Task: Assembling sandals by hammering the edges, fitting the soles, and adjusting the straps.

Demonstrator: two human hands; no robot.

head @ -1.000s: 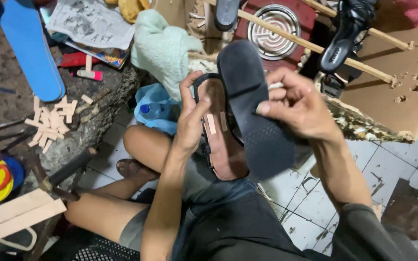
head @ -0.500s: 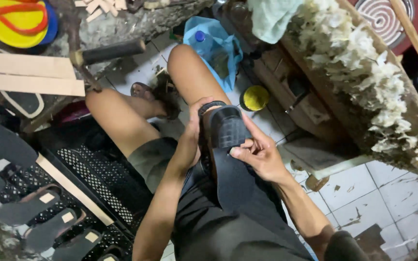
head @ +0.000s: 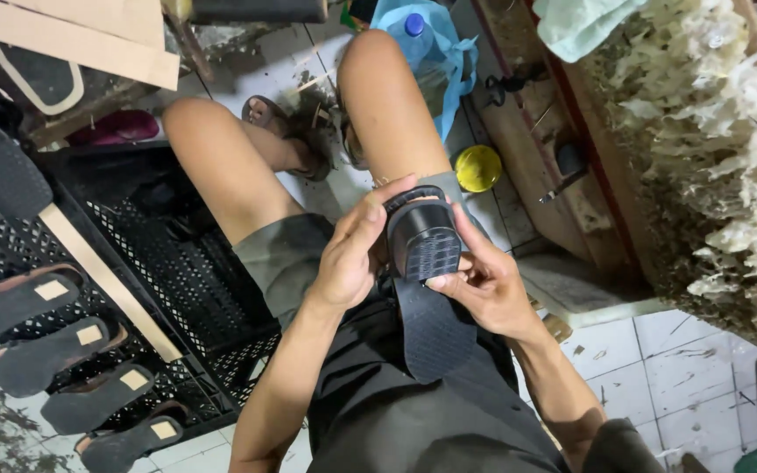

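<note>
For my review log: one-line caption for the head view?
Both hands, left and right, press a black sandal sole over the lap.

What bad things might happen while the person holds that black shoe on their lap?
The black sandal rests over the lap, gripped only near its heel by the left hand and right hand; it might slip to the tiled floor. The fingertips pressing the sole might get pinched. The yellow lid by the foot might get kicked.
</note>
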